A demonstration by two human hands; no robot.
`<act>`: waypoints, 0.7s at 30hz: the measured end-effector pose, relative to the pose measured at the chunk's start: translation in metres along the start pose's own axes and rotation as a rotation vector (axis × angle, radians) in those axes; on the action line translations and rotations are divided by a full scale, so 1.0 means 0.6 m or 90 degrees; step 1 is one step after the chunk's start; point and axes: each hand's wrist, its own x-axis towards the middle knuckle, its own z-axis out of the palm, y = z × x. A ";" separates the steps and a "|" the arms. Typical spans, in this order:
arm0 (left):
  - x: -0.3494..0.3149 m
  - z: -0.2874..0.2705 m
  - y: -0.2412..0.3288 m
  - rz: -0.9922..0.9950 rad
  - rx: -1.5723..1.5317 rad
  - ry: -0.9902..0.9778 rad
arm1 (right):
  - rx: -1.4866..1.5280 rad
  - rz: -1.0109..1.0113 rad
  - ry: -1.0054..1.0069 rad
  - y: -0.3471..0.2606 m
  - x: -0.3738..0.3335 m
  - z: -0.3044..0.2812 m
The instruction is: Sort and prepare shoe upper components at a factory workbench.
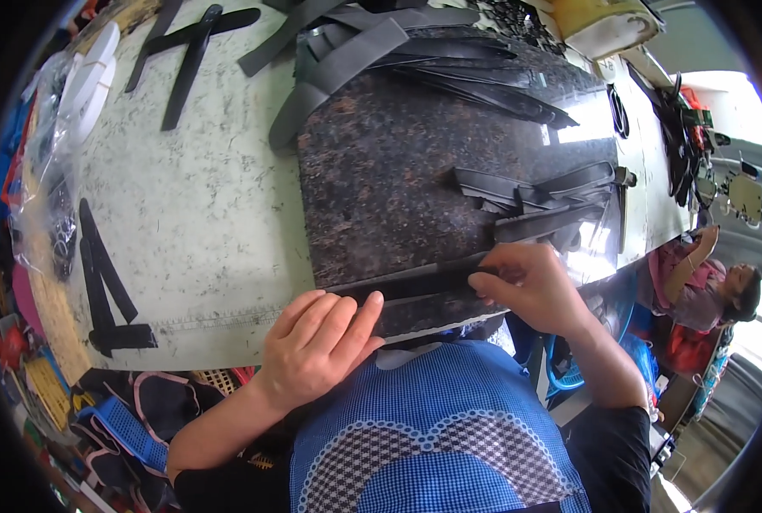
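A long black strip [428, 282] lies along the near edge of a dark speckled stone slab [381, 179]. My right hand [535, 286] pinches the strip's right end between thumb and fingers. Over its left end rests my left hand [321, 342], fingers stretched and slightly apart, the fingertips touching or just above it. What lies under the left fingers is hidden. Beyond my right hand is a small pile of dark grey strips [552, 201] on the slab.
A bigger heap of grey strips [355, 64] covers the slab's far side. Black strips [107, 299] lie at the left of the white table [201, 188], and crossed ones [194, 51] farther back. White rolls [99, 81] stand at the left edge. Another person [706, 278] is at the right.
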 end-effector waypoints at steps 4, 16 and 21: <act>0.009 0.004 0.005 -0.001 0.005 -0.012 | -0.162 -0.047 0.061 -0.009 0.006 0.013; 0.162 -0.008 -0.141 -0.134 -0.084 0.202 | -0.175 -0.044 0.238 -0.030 -0.071 -0.135; 0.238 0.019 -0.216 -0.230 -0.135 0.171 | -0.688 -0.123 0.421 0.005 -0.029 -0.209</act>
